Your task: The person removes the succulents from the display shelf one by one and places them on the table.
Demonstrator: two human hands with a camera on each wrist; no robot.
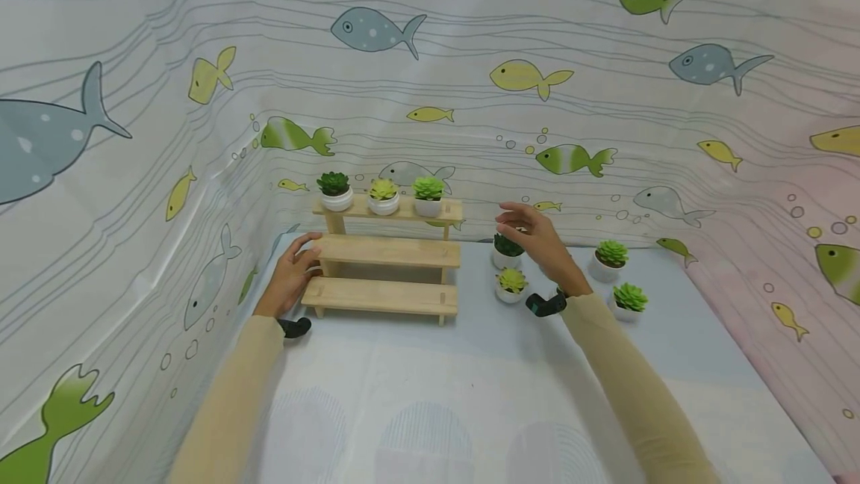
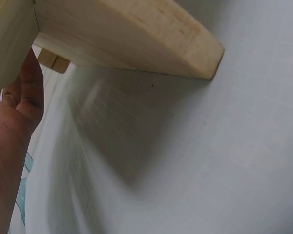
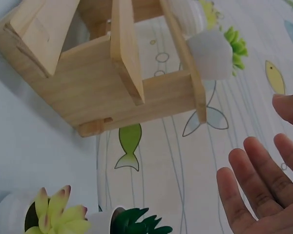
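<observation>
A three-tier wooden plant stand (image 1: 386, 251) stands on the table, and my left hand (image 1: 290, 275) holds its left end at the middle tier. In the left wrist view, fingers (image 2: 30, 90) reach behind a wooden board. Three potted succulents line the top tier: dark green (image 1: 335, 191), yellow-green (image 1: 383, 196) and bright green (image 1: 428, 196). My right hand (image 1: 540, 241) is raised right of the stand, fingers apart and holding nothing, as the right wrist view confirms. Below it are a dark green succulent (image 1: 507, 252), partly hidden, and a yellow-green succulent (image 1: 510, 286).
Two bright green succulents in white pots, one farther back (image 1: 610, 260) and one nearer (image 1: 628, 302), stand right of my right wrist. A fish-patterned sheet (image 1: 470, 118) rises behind and beside the table (image 1: 430, 372). Something under the right wrist is mostly hidden.
</observation>
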